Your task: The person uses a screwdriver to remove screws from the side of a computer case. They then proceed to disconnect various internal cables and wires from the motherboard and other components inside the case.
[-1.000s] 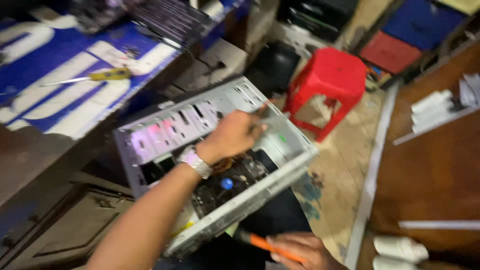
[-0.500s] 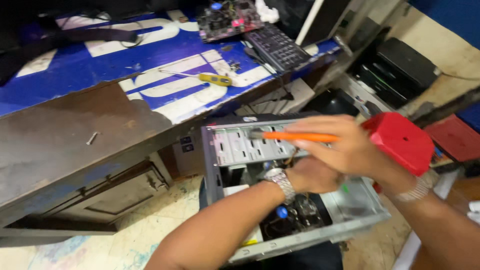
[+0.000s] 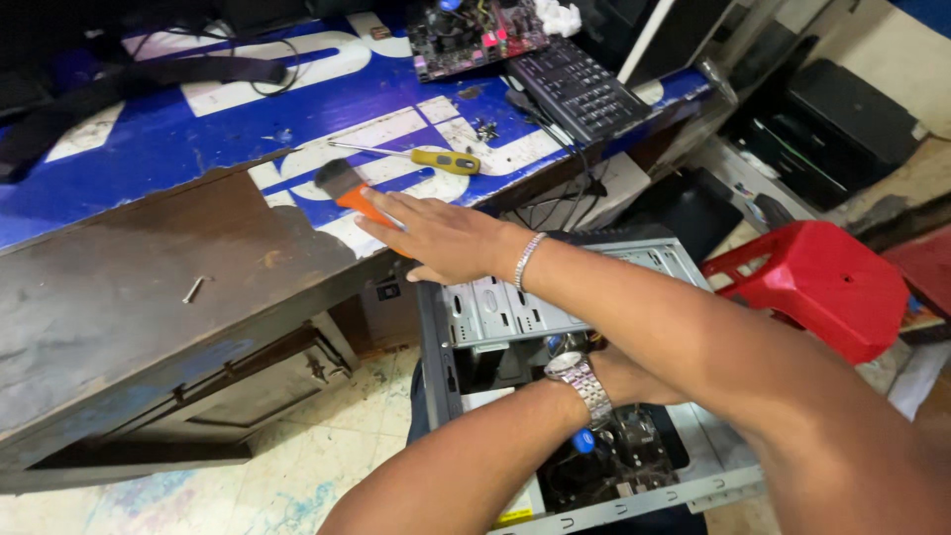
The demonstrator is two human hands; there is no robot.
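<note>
Head view | right hand lies flat, fingers extended, on orange-handled brush at near table edge | left hand inside open computer case, grip cannot be told | yellow screwdriver just beyond brush.

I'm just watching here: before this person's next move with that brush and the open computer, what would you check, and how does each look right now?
1. Brush lying on the table: ok, it is near the edge.
2. Right hand clear of the brush: not ok, flat fingers lie over its orange handle.
3. Left hand grip inside the computer case: cannot tell, the right arm covers it.
4. Case steady: cannot tell.
5. Screwdriver close by: ok, it lies just beyond the brush.
</note>
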